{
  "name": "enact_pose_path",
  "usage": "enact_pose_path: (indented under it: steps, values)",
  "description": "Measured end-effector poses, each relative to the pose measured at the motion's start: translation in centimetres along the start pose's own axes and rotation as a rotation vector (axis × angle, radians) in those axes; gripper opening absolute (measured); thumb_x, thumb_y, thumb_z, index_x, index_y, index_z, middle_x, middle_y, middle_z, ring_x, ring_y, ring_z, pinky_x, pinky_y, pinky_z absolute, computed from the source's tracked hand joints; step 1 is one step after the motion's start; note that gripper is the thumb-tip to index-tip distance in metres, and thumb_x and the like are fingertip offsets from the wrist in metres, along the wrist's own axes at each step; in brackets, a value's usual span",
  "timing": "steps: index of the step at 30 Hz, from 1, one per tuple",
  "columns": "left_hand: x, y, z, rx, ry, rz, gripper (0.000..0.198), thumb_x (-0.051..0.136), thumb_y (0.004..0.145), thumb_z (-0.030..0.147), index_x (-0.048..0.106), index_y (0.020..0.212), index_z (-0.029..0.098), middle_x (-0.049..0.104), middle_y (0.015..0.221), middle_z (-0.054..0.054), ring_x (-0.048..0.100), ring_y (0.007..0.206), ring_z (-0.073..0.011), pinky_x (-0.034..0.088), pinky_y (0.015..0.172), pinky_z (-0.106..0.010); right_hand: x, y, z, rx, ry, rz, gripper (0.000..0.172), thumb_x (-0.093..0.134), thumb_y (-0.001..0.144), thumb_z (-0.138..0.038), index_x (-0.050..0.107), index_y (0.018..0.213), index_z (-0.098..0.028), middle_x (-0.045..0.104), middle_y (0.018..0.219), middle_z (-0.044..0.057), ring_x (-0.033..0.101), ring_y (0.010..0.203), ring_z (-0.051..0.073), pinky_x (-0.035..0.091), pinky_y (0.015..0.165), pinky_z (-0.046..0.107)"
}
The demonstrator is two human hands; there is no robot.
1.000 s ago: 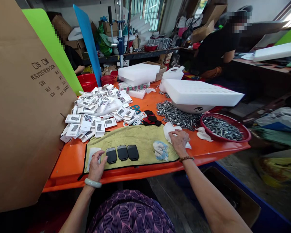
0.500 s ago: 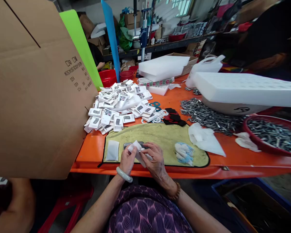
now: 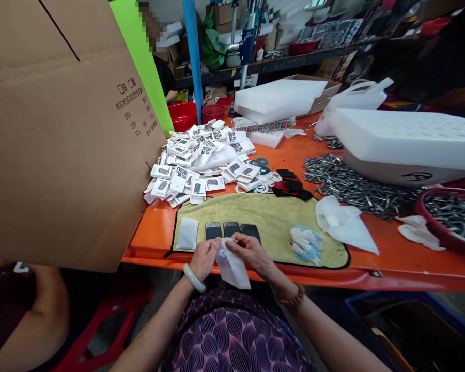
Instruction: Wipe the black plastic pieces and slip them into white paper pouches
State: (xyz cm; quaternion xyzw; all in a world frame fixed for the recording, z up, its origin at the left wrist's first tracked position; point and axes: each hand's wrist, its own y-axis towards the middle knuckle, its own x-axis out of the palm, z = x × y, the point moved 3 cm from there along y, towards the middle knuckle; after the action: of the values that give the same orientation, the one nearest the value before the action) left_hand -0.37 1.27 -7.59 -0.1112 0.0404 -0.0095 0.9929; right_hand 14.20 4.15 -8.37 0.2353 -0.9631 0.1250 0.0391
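A small white pouch [image 3: 233, 268] hangs between my two hands over the table's front edge. My left hand [image 3: 204, 258] pinches its upper left corner, and my right hand [image 3: 252, 252] grips the upper right side. Whether anything is inside the pouch I cannot tell. Just beyond my fingers, dark flat rounded devices lie in a row on the yellow mat [image 3: 271, 212]: a left one [image 3: 213, 230], a middle one [image 3: 231, 228] and a right one [image 3: 250, 232]. My hands partly cover them. Another white pouch [image 3: 187, 233] lies flat at the mat's left end.
A crumpled blue-and-white cloth [image 3: 306, 245] lies on the mat's right. Behind are piled small white boxes [image 3: 197, 187] and black and red pouches [image 3: 292, 184]. Metal parts [image 3: 356, 183] heap at right beside a red basket [image 3: 430, 219]. A large carton [image 3: 73, 155] walls the left; a person's arm [image 3: 48, 310] is below.
The white pouch, bunched up before, now hangs down unfolded, nearer my body. My hands have drawn back, uncovering the row of dark devices. The whole view has shifted slightly.
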Motion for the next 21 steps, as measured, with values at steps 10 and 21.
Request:
enact_pose_path:
  steps: [10,21]
  values:
    - [1.6,-1.3,-2.1,-0.345,-0.76,-0.108,0.046,0.079,0.063,0.056,0.059,0.068,0.014,0.056,0.056,0.001,0.052,0.052,-0.0111,0.042,0.057,-0.024,1.2,-1.1,1.7,-0.034,0.002,0.047,0.051,0.057,0.079,-0.064,0.045,0.06,-0.019,0.039,0.06,-0.003,0.031,0.057,0.009,0.028,0.051,0.023]
    - [-4.5,-1.3,-1.6,-0.171,-0.012,-0.254,0.039,0.074,0.068,0.05,0.059,0.068,0.013,0.055,0.061,0.002,0.049,0.056,-0.0093,0.04,0.057,-0.023,1.3,1.2,1.9,0.02,-0.066,-0.372,0.042,0.06,0.081,-0.056,0.057,0.069,-0.016,0.049,0.062,-0.003,0.042,0.058,0.01,0.035,0.058,0.024]
